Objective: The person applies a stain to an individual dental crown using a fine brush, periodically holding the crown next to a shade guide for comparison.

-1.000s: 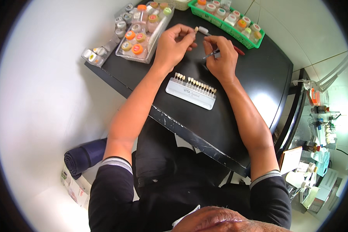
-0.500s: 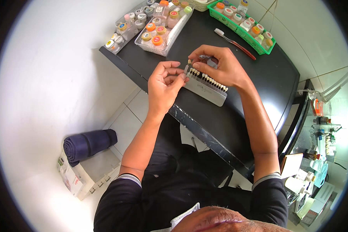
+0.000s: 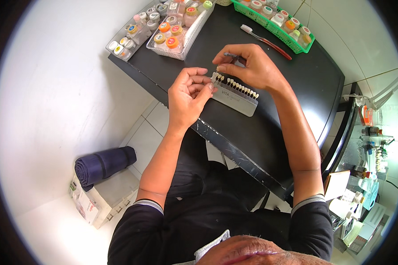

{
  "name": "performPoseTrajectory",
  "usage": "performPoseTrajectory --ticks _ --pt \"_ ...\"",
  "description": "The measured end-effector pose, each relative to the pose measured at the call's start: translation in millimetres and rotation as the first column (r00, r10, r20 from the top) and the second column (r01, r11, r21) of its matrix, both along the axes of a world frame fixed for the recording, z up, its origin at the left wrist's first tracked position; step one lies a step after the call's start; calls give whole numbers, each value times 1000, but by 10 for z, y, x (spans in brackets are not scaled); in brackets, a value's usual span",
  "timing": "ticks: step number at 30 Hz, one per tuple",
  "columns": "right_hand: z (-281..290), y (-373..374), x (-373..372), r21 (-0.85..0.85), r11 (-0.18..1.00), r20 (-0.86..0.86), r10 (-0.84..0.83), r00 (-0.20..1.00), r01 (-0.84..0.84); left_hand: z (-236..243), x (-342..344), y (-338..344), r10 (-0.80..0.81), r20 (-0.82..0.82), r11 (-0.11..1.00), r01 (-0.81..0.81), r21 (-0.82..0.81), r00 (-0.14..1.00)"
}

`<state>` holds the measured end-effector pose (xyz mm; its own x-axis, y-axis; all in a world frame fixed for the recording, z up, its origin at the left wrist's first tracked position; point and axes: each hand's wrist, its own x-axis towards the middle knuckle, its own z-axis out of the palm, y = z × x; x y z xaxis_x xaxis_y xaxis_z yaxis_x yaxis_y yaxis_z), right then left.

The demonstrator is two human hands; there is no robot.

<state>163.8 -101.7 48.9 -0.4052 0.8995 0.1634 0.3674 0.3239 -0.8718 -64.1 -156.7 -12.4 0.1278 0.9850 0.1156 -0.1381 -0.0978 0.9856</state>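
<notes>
A dental shade guide, a grey holder with a row of tooth-shaped tabs along its upper edge, is tilted over the black table. My left hand grips its left end, with the thumb in front and the fingers curled behind. A gap shows in the row near that end. Above it, my right hand is closed, thumb and index finger close together beside a small pale tip at the guide's left end. A small blue-grey object shows between its curled fingers; its kind is unclear.
A white basket and a clear tray of lidded jars stand at the table's far left. At the far right is a green basket of jars, with a red-handled toothbrush nearby. A rolled dark mat lies lower left.
My right hand has shifted slightly up and left, turning the blue-grey object. The pale tab, clearly visible upright between my hands before, is now mostly hidden. The view has shifted a little.
</notes>
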Motion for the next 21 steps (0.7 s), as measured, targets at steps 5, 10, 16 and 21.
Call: performPoseTrajectory --ticks 5,10,16,21 --pt "10 16 8 18 999 52 40 998 -41 -22 0 -28 -6 -28 1000 6 5 1000" --pt "51 28 71 -6 1000 63 -24 998 24 -21 71 -113 136 -46 986 -131 101 990" --pt "13 100 220 -31 997 178 -63 982 70 -146 -66 -413 304 -464 774 69 630 832" --pt "-61 104 244 -53 995 178 -68 982 78 -101 -49 -375 244 -542 741 206 639 804"
